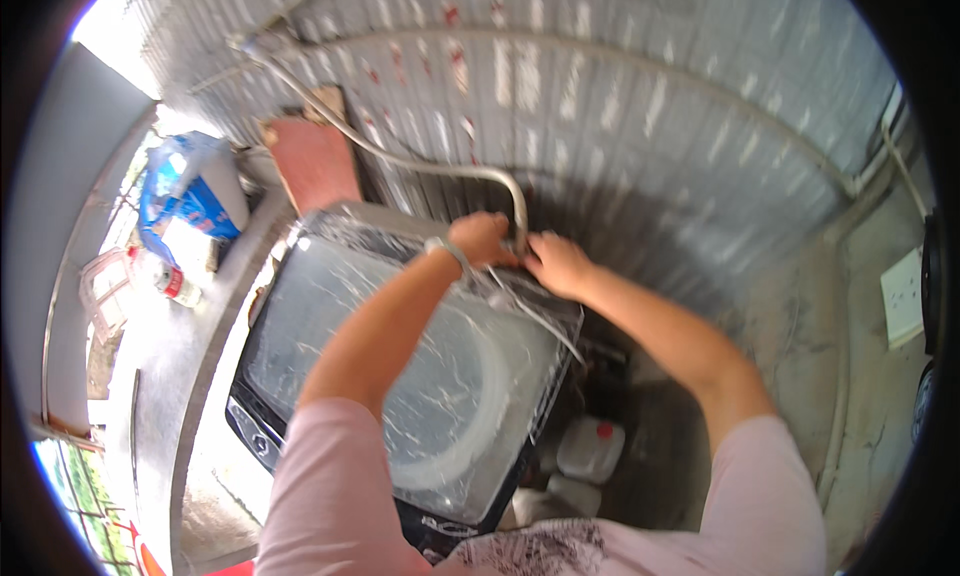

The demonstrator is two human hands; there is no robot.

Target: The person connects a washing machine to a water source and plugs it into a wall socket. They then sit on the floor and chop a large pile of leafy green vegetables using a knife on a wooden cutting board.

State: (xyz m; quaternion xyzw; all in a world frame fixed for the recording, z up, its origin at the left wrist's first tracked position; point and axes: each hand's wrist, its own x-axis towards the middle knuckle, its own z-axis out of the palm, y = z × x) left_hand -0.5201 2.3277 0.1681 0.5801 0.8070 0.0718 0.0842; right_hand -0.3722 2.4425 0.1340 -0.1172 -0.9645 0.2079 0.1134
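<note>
A top-loading washing machine (pixel 442 351) with a see-through, streaked lid stands before me. A pale flexible hose (pixel 420 163) hangs along the wall and bends down to the machine's back edge. My left hand (pixel 480 238), with a pale band at its wrist, has its fingers at the hose's lower end. From the other side my right hand (pixel 559 261) closes its fingers on the same end. The fitting between my fingers is mostly hidden. A thin white cable (pixel 536 313) runs from beside my left hand over the machine's back right corner.
Behind the machine rises a corrugated metal wall (pixel 600 126), with a reddish board (pixel 315 163) leaning there. At left, a ledge (pixel 161 366) bears a blue-and-white bag (pixel 195 193) and a bottle (pixel 176 283). A plastic jug (pixel 591 448) with a red cap stands low at right.
</note>
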